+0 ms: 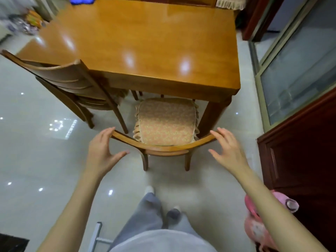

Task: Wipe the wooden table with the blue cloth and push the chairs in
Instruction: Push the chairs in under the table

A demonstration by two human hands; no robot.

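Note:
The glossy wooden table (138, 44) fills the upper middle. A wooden chair (163, 147) with a patterned seat cushion (165, 120) stands at its near end, the seat partly under the tabletop. My left hand (103, 148) touches the left end of the curved backrest, fingers spread and thumb apart. My right hand (225, 148) rests at the right end of the backrest, fingers also spread. Neither hand wraps the rail. The blue cloth (81, 0) lies at the far left corner of the table.
A second wooden chair (72, 84) stands at the table's left side, its seat under the top. A dark red cabinet (298, 151) and a glass sliding door (298, 66) line the right. A pink bag (258, 224) sits near my right elbow. My feet stand on shiny tiles.

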